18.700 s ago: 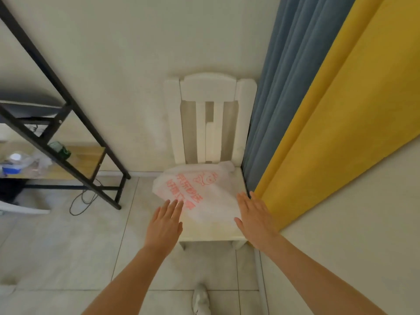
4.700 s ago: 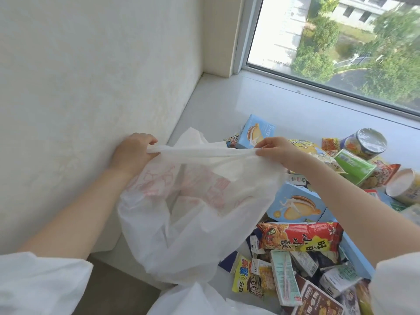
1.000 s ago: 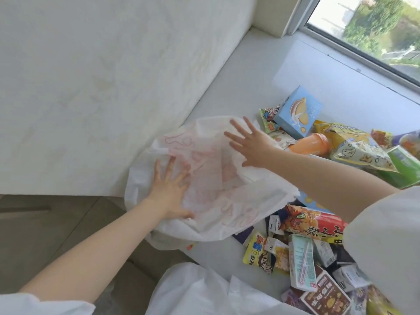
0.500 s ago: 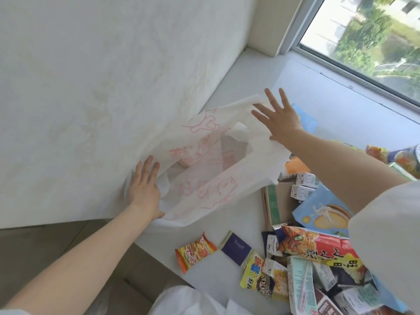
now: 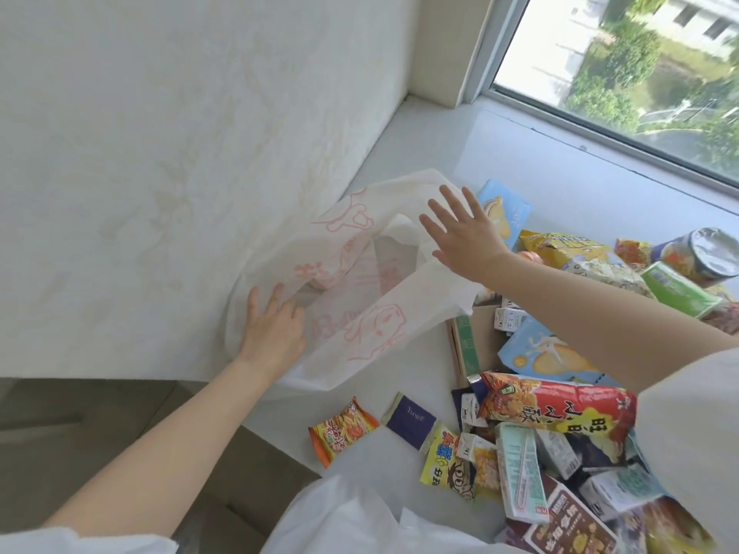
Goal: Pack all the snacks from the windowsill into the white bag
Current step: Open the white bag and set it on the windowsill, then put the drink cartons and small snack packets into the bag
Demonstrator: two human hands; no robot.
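A pale windowsill (image 5: pixel 532 169) runs along under a sunlit window (image 5: pixel 624 62), with a rough white wall on the left and trees outside. On the sill, pushed up against that wall, lies the white bag (image 5: pixel 360 313), a thin sack with pinkish-red printing, its mouth gaping a little toward the right. The left hand (image 5: pixel 272 333) rests flat on the bag's near left side, fingers straight and loose, pinning it to the sill; the right hand (image 5: pixel 466 233) is spread wide over the bag's far handle, fingers splayed, touching or just above the film, I cannot tell which. Neither hand holds anything. To my eye the bag is feather-light and floppy, the kind that collapses and slides on a smooth sill, so it wants holding by a handle loop or the rim of the mouth, lifted to keep it open, while the other hand feeds it. The snacks sit heaped on the right: a long red puffed-snack packet (image 5: pixel 556 409), a light blue biscuit box (image 5: pixel 504 213) at the far side, a yellow bag (image 5: pixel 560 245), a foil-topped cup (image 5: pixel 700 253) far right, a green packet (image 5: pixel 676 289). Nearer the edge lie a small orange packet (image 5: pixel 342 429) and a dark purple sachet (image 5: pixel 412 417), apart from the pile. I would guess the puffed bags are light and crushable, best taken gently by the body, the boxes stiff and easy to pinch, and the cup the heaviest, needing a full wrap of the fingers.
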